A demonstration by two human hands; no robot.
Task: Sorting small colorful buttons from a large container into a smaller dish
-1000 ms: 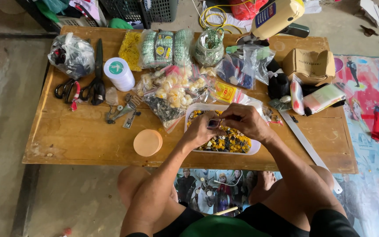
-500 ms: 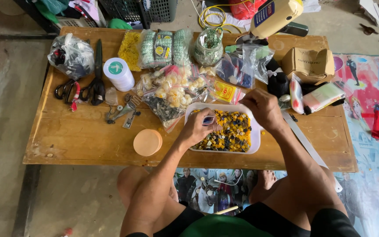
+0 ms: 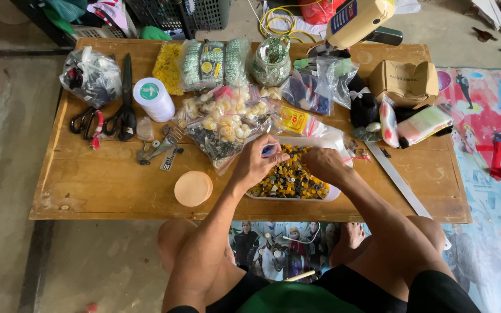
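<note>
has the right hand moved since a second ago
Yes. The right hand left the left hand, swung toward the tray's far right corner, and now reaches into the buttons at the tray's right side.

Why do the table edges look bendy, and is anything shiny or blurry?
Head view: the wide lens bows the wooden table at its edges; soft, even daylight, faint shadows; glare glints on the plastic bags; the left hand and right hand over the white tray look slightly soft.
</note>
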